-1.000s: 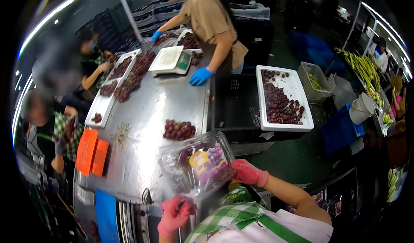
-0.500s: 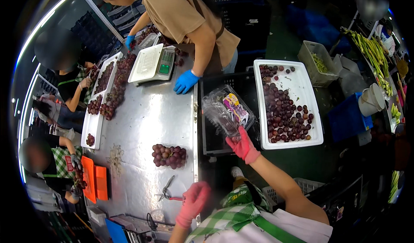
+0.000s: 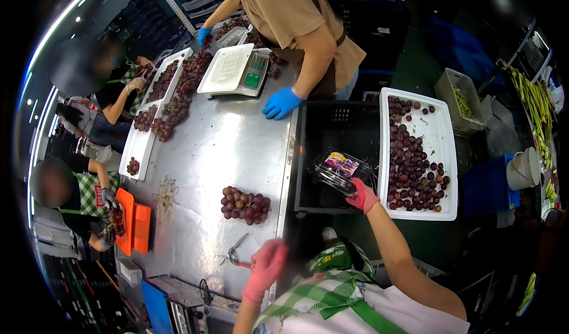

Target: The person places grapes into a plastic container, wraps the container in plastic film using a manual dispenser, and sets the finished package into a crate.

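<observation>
Pinched one end of a clear labelled box (image 3: 342, 169) in the pink-gloved right hand (image 3: 363, 196), low in or over the black crate (image 3: 332, 131), toward its near right corner! Could not tell whether touching the crate's floor. Could have slipped or tipped right there, with slick plastic held at one end only; could have bumped the white foam tray (image 3: 447, 156) along the crate's right edge and set loose grapes (image 3: 406, 150) rolling. Curled the left hand (image 3: 265, 269), pink-gloved too, over the right edge of the bench (image 3: 195, 197), toward the near right corner; could not tell whether pressed tight or closed around anything. Risked, with a sideways swing, knocking the red-handled shears (image 3: 235, 250) just beside, or the grape-filled punnet (image 3: 246, 205) farther up that same edge.

On to the count! Tallied one labelled box, one crate, one foam tray, one grape-filled punnet, one pair of shears. Added one scale (image 3: 234, 76) toward the bench's far edge and two orange basins (image 3: 141, 227) at the left edge. Gave up on the loose grapes: far too crowded to number.
</observation>
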The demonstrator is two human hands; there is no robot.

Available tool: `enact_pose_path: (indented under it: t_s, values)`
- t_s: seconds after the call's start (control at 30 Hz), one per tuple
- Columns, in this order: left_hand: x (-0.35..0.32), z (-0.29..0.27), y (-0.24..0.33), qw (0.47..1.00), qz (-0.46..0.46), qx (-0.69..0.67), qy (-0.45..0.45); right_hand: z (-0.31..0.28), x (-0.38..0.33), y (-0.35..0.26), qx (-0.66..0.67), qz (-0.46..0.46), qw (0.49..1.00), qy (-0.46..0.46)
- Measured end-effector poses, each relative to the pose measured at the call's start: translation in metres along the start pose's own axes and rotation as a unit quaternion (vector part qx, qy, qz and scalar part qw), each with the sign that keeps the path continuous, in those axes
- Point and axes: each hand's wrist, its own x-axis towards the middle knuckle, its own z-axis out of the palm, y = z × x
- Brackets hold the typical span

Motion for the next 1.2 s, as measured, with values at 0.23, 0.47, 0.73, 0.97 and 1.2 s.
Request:
enact_pose_path:
  t_s: [0.23,0.47,0.73,0.97,1.2]
  values:
    - [-0.011,-0.002,-0.007,0.997,-0.057,-0.043,0.013,0.014,-0.032,-0.011,-0.407,-0.089,0.886,0.205]
    - [-0.017,0.002,-0.027,0.997,-0.064,-0.032,0.010,-0.022,0.041,0.008,-0.375,-0.038,0.918,0.121]
    - [-0.031,0.004,-0.040,0.993,-0.096,-0.061,0.027,0.051,0.038,-0.009,-0.852,-0.084,0.513,0.067]
    - [-0.033,-0.008,-0.014,0.988,-0.153,0.028,0.014,0.075,0.096,0.002,-0.786,-0.272,0.550,0.069]
    - [-0.008,-0.055,-0.075,0.964,-0.215,-0.073,0.141,0.085,0.075,0.000,-0.731,-0.307,0.601,0.106]
